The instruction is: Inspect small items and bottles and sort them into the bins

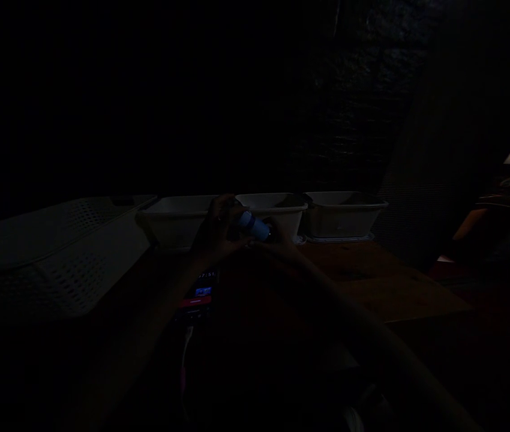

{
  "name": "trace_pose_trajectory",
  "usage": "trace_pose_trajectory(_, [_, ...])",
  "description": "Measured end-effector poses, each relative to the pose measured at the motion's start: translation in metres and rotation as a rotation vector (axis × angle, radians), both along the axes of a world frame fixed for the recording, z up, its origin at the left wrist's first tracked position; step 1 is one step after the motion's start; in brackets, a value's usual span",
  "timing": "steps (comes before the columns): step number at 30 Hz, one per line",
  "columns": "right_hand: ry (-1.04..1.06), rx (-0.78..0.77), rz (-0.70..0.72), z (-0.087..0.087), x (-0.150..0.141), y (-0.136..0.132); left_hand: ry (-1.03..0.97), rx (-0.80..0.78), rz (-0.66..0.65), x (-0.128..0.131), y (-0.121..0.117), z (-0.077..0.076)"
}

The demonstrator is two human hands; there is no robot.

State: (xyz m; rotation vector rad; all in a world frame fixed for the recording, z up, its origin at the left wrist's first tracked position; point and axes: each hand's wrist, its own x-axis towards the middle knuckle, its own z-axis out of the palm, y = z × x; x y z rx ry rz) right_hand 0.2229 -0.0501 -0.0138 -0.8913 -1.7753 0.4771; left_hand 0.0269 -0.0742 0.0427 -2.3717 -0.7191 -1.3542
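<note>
cylinder (pixel 255 227), blue, held in left fingers (pixel 237 210), right fingers (pixel 276 234)

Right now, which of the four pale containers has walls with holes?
The basket at the far left: its walls are perforated, while the three tubs show plain walls.

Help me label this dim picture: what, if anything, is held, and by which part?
A blue cylindrical object, its left end in the left hand, its right end in the right hand; exact finger contact is too dark to tell.
</note>
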Motion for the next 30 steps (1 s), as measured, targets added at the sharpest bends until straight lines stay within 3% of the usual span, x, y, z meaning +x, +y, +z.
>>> trace_pose_trajectory(3, [-0.039, 0.095, -0.070, 0.006, 0.009, -0.003, -0.003, 0.005, 0.015, -0.003, 0.005, -0.001])
trace_pose_trajectory(7, [-0.216, 0.178, -0.218, 0.015, 0.018, -0.012, 0.046, -0.033, 0.132, -0.009, 0.008, -0.002])
trace_pose_trajectory(10, [-0.379, 0.215, -0.307, 0.024, 0.023, -0.020, 0.201, -0.014, 0.186, -0.010, 0.008, -0.004])
trace_pose_trajectory(14, [-0.397, 0.242, -0.338, 0.033, 0.024, -0.030, 0.419, -0.007, 0.177, -0.004, 0.006, -0.013])
trace_pose_trajectory(18, [-0.272, 0.232, -0.325, 0.034, 0.019, -0.031, 0.447, -0.029, 0.229, -0.001, 0.003, -0.017])
trace_pose_trajectory(22, [0.012, 0.195, -0.260, 0.031, 0.014, -0.025, 0.464, -0.006, 0.277, -0.005, 0.000, -0.011])
trace_pose_trajectory(26, [0.308, 0.083, -0.136, 0.026, 0.016, -0.012, 0.465, -0.018, 0.290, -0.006, -0.001, -0.008])
trace_pose_trajectory(30, [0.477, -0.072, 0.011, 0.021, 0.021, 0.003, 0.392, -0.101, 0.347, -0.006, -0.002, -0.007])
